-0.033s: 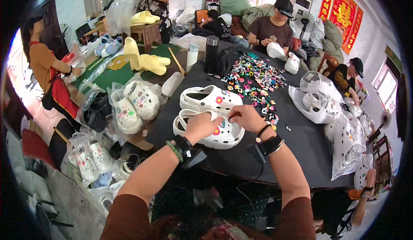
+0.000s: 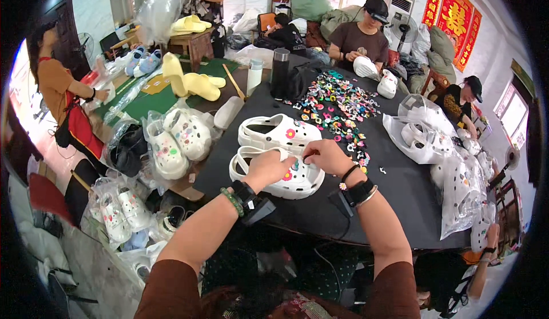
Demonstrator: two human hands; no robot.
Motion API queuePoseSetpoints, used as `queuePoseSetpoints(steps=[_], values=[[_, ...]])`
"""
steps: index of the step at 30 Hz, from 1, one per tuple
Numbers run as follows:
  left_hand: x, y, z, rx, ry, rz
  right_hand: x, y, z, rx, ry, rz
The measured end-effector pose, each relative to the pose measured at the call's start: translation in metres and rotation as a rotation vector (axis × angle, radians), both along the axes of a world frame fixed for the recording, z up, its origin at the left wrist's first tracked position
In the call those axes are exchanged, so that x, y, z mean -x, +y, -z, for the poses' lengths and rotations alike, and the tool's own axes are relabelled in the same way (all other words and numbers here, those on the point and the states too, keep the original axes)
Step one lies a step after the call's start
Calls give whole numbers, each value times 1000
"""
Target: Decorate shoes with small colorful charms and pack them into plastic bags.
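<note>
Two white clogs lie side by side on the dark table in front of me. The far clog (image 2: 266, 141) has a pink flower charm (image 2: 290, 133) on its upper. On the near clog (image 2: 294, 191) another pink flower and a few small charms show between my hands. My left hand (image 2: 267, 168) is closed over the near clog's upper, thumb toward its holes. Facing it, my right hand (image 2: 329, 160) pinches at the upper near the toe. Its fingertips hide whatever small piece may be between them.
Behind the clogs spreads a heap of colourful charms (image 2: 343, 98). A black tumbler (image 2: 280, 73) and a white bottle (image 2: 255, 76) stand at the back. Bagged white clogs (image 2: 420, 136) lie on the right, more bagged clogs (image 2: 168, 153) on the left. A co-worker (image 2: 360, 41) sits across the table.
</note>
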State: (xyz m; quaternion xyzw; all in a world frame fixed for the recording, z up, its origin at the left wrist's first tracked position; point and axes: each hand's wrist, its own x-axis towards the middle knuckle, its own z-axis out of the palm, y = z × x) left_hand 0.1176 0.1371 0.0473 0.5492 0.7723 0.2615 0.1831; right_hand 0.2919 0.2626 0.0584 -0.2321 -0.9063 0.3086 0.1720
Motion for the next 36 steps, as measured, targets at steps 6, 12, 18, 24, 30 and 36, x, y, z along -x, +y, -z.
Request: queuePoseSetpoints(steps=[6,12,18,24,30,36], values=[[-8,8,14,-64,-61,8,6,12,-7,38,-89,-28],[-13,-1,11,-148,37,-4,22,14,-23,43,-286,-34],[-21,-8,24,-302,54,-6,16,21,-12,-35,-268,-137],[-16,-8,27,-341,89,23,24,22,-10,-30,-307,-146],[-15,-9,25,-360,84,3,29,29,-22,183,-459,-57],[-15,-28,28,-492,157,81,25,37,-21,421,-548,-165]])
